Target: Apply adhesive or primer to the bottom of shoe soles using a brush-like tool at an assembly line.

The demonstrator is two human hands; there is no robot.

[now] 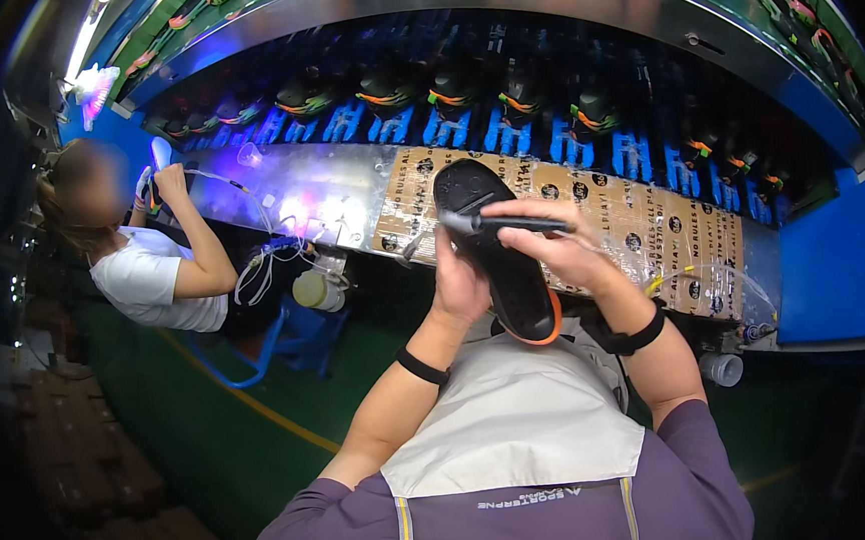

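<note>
A black shoe sole with an orange edge at its lower end stands lengthwise before my body, over the bench's near edge. My left hand grips it along the left side, fingers partly hidden behind it. In my right hand is a brush with a black handle, held crosswise over the sole. Its pale, blurred head lies at the sole's left edge, close to my left fingertips. I cannot tell whether the bristles touch the sole.
Printed cardboard under clear film covers the bench. Behind it, several dark shoe uppers hang in a row beneath a metal shelf. At the left a co-worker holds a pale sole. A whitish tub and a clear jar flank me.
</note>
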